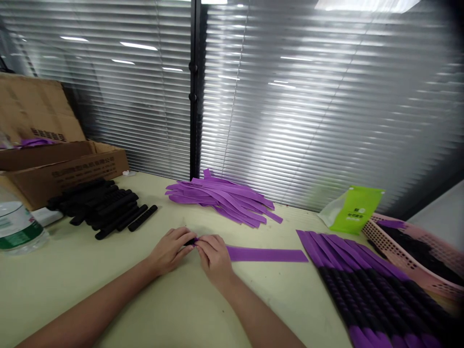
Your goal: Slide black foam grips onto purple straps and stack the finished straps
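Both hands pinch one end of a purple strip (266, 254) — left hand (169, 250) and right hand (214, 257) closed on it. The strip lies flat on the table (108, 270), long axis left–right, free end pointing right.

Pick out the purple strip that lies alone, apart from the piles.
It is the strip flat on the table under both hands: left hand, right hand pinch its left end. The others lie heaped.

Printed characters run along the front wall of the cardboard box (87, 166) at the table's left edge, too blurred to read. Another dark print line sits on its raised flap (47, 134), also unreadable. Green pouch (357, 209) near the far right edge carries small print, illegible. Bottle label (16, 228): green band, nothing readable.
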Action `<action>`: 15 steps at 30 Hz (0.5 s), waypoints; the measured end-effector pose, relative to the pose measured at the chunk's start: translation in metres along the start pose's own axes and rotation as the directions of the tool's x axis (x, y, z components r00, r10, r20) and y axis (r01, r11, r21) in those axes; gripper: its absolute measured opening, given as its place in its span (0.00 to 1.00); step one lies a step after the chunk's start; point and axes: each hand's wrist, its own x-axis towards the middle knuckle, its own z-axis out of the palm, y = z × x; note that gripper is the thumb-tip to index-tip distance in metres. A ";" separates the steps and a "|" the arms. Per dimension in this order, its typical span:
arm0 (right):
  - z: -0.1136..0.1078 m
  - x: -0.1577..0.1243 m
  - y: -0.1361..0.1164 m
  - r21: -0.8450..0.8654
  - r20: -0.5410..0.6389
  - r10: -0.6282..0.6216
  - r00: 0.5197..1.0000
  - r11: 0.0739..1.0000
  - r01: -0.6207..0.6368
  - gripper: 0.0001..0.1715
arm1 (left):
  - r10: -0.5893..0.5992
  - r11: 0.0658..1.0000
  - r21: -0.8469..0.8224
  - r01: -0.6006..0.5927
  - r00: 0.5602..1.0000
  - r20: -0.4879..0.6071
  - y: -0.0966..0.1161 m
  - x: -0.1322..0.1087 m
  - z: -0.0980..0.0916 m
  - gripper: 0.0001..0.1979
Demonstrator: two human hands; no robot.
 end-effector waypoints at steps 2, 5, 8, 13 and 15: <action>0.001 0.000 0.001 -0.002 -0.005 0.000 1.000 1.000 0.000 0.13 | -0.015 1.000 0.008 0.015 1.000 0.023 0.003 0.001 -0.002 0.16; 0.001 0.000 0.001 0.004 -0.017 0.011 1.000 1.000 -0.011 0.12 | -0.025 0.999 0.029 0.024 0.999 0.038 0.006 0.002 -0.003 0.15; 0.002 -0.001 0.000 0.027 -0.047 0.060 0.997 0.998 -0.059 0.12 | -0.022 0.999 0.049 0.020 0.999 0.036 0.006 0.002 -0.002 0.15; 0.002 -0.002 0.000 0.050 -0.061 0.088 0.994 0.995 -0.085 0.13 | -0.008 0.996 0.086 0.004 0.999 0.045 0.004 0.002 0.001 0.14; 0.002 -0.002 0.000 0.067 -0.060 0.081 0.995 0.995 -0.077 0.12 | -0.012 0.995 0.100 0.007 0.999 0.046 0.004 0.002 0.001 0.14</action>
